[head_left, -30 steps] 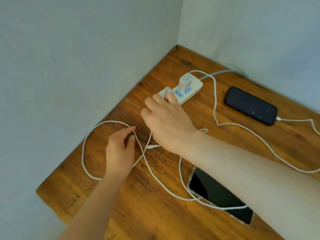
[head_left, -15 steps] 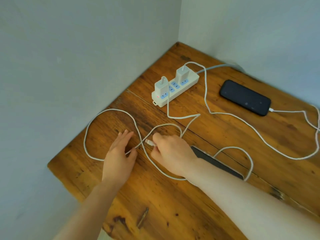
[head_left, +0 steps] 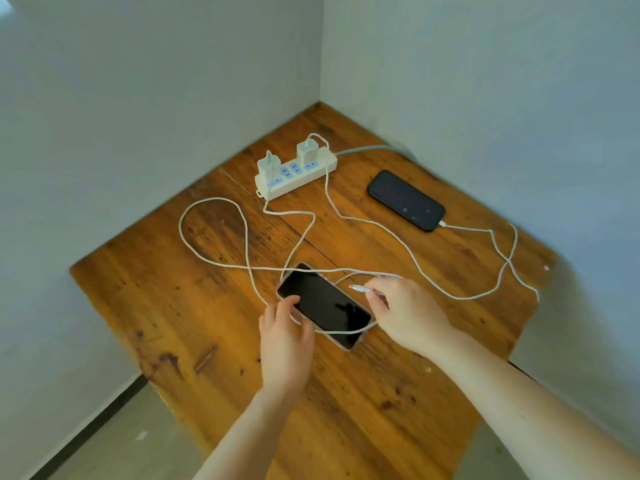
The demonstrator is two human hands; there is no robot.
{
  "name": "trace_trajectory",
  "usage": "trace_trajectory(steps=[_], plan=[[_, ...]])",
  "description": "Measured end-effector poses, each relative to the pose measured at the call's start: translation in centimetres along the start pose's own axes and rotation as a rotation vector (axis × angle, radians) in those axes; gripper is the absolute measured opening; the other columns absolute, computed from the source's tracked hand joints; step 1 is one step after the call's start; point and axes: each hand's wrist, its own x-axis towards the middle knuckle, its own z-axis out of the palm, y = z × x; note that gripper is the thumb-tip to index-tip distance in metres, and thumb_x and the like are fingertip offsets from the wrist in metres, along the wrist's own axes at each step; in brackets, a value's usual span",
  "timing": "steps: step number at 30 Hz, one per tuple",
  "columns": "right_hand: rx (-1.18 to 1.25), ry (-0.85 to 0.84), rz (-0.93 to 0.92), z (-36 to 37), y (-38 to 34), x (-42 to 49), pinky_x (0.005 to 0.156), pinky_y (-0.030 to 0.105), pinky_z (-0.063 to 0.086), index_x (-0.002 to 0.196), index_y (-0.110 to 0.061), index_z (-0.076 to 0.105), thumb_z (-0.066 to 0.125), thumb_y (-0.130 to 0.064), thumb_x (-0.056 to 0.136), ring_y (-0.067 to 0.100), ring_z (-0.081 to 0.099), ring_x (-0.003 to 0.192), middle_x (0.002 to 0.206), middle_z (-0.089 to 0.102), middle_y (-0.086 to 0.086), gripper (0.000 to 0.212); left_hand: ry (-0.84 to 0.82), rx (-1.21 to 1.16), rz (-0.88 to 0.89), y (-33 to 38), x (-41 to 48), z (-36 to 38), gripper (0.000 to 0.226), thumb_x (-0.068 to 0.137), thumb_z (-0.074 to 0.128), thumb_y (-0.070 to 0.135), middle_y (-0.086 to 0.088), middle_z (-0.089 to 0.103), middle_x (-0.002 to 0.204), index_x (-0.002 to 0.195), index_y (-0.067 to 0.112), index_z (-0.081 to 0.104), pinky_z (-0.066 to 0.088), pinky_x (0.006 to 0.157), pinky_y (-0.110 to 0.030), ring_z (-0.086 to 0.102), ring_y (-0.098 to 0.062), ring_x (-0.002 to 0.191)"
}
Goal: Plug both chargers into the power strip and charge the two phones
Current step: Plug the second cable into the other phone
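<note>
A white power strip (head_left: 304, 176) lies near the table's far corner with two white chargers plugged in, a left charger (head_left: 266, 165) and a right charger (head_left: 307, 150). The far black phone (head_left: 406, 199) has the right charger's cable plugged into its near end. A near phone (head_left: 323, 303) in a clear case lies screen up in the middle. My left hand (head_left: 284, 336) grips its left edge. My right hand (head_left: 407, 311) pinches the free plug end of the left charger's white cable (head_left: 360, 289), just right of the phone. That cable loops over the phone.
The wooden table (head_left: 194, 306) fits into a corner between two pale walls. Its left and near edges drop to the floor (head_left: 114, 441). A loose cable loop (head_left: 211, 233) lies at the left, and the other cable (head_left: 502, 268) trails across the right side.
My right hand has carried the cable's plug end from the left side over to the right of the near phone. My left hand has left the cable loop and taken hold of the phone.
</note>
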Motion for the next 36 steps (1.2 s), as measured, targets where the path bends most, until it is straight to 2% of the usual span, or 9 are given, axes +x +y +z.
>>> trace_trajectory(steps=[5, 8, 11, 14, 19, 24, 29, 33, 36], plan=[[-0.024, -0.078, 0.038, 0.4, 3.3, -3.2, 0.051, 0.01, 0.035, 0.101, -0.017, 0.064, 0.048, -0.025, 0.096, 0.004, 0.054, 0.065, 0.082, 0.06, -0.006, 0.018, 0.057, -0.18, -0.397, 3.0, -1.0, 2.4, 0.038, 0.091, 0.057, 0.019, -0.005, 0.058, 0.114, 0.126, 0.01, 0.048, 0.054, 0.078, -0.035, 0.059, -0.021, 0.097], [0.039, -0.103, 0.044, 1.4, 4.3, -3.5, 0.059, 0.017, 0.046, 0.103, -0.019, 0.061, 0.045, -0.026, 0.097, 0.005, 0.054, 0.075, 0.087, 0.058, -0.006, 0.019, 0.131, -0.209, -0.536, 3.5, 0.3, 2.6, 0.04, 0.091, 0.058, 0.021, -0.004, 0.058, 0.089, 0.125, 0.006, 0.044, 0.046, 0.05, -0.024, 0.057, -0.014, 0.066], [0.113, -0.183, 0.106, 3.0, 4.6, -3.4, 0.069, 0.021, 0.052, 0.114, -0.022, 0.055, 0.04, -0.029, 0.099, 0.01, 0.058, 0.083, 0.096, 0.057, -0.003, 0.022, 0.13, -0.181, -0.659, 3.5, 2.2, 2.4, 0.047, 0.088, 0.062, 0.023, -0.016, 0.064, 0.096, 0.125, -0.001, 0.046, 0.044, 0.045, -0.024, 0.055, -0.017, 0.059], [0.094, -0.184, 0.137, 4.6, 4.8, -3.8, 0.076, 0.025, 0.055, 0.121, -0.026, 0.053, 0.038, -0.032, 0.099, 0.013, 0.061, 0.086, 0.107, 0.058, 0.001, 0.027, 0.099, -0.181, -0.722, 3.7, 3.3, 2.5, 0.051, 0.085, 0.068, 0.027, -0.017, 0.064, 0.096, 0.122, -0.002, 0.048, 0.042, 0.042, -0.022, 0.057, -0.018, 0.058], [0.083, -0.205, 0.136, 5.2, 5.2, -4.4, 0.071, 0.018, 0.05, 0.122, -0.03, 0.052, 0.038, -0.034, 0.098, 0.009, 0.059, 0.08, 0.11, 0.055, -0.001, 0.027, -0.055, -0.167, -0.609, 4.3, 3.9, 4.1, 0.032, 0.088, 0.061, 0.038, -0.002, 0.06, 0.065, 0.077, 0.009, 0.067, 0.038, 0.043, -0.019, 0.056, -0.013, 0.052], [0.198, -0.342, 0.178, 3.4, 4.8, -4.5, 0.063, 0.021, 0.046, 0.109, -0.024, 0.056, 0.038, -0.029, 0.1, 0.006, 0.056, 0.072, 0.089, 0.06, -0.004, 0.021, -0.032, -0.378, -0.591, 5.1, 2.3, 3.5, 0.02, 0.093, 0.056, 0.029, -0.006, 0.07, 0.081, 0.085, 0.012, 0.062, 0.059, 0.068, -0.032, 0.07, -0.019, 0.073], [0.125, -0.404, 0.183, 1.1, 3.2, -6.5, 0.058, 0.025, 0.044, 0.101, -0.019, 0.057, 0.036, -0.025, 0.1, 0.009, 0.051, 0.062, 0.077, 0.057, -0.004, 0.021, 0.005, -0.485, -0.663, 3.5, -0.2, -3.0, 0.008, 0.094, 0.056, 0.02, -0.009, 0.067, 0.082, 0.092, 0.013, 0.057, 0.056, 0.059, -0.027, 0.069, -0.018, 0.072], [0.256, -0.335, 0.2, -1.5, -0.5, -8.5, 0.079, 0.028, 0.052, 0.116, -0.021, 0.061, 0.041, -0.028, 0.099, 0.013, 0.061, 0.09, 0.098, 0.066, -0.004, 0.026, -0.079, -0.68, -0.805, 2.7, -2.3, -9.5, 0.015, 0.093, 0.059, 0.018, -0.006, 0.051, 0.06, 0.092, 0.003, 0.059, 0.055, 0.062, -0.029, 0.055, -0.013, 0.056], [0.433, -0.285, 0.228, -3.3, -4.5, -9.9, 0.068, 0.022, 0.052, 0.116, -0.024, 0.063, 0.047, -0.03, 0.096, 0.009, 0.062, 0.078, 0.084, 0.067, -0.005, 0.026, -0.135, -0.846, -0.852, 3.2, -3.8, -13.5, 0.017, 0.091, 0.062, 0.016, -0.006, 0.051, 0.065, 0.101, 0.003, 0.057, 0.054, 0.056, -0.025, 0.053, -0.012, 0.056]])
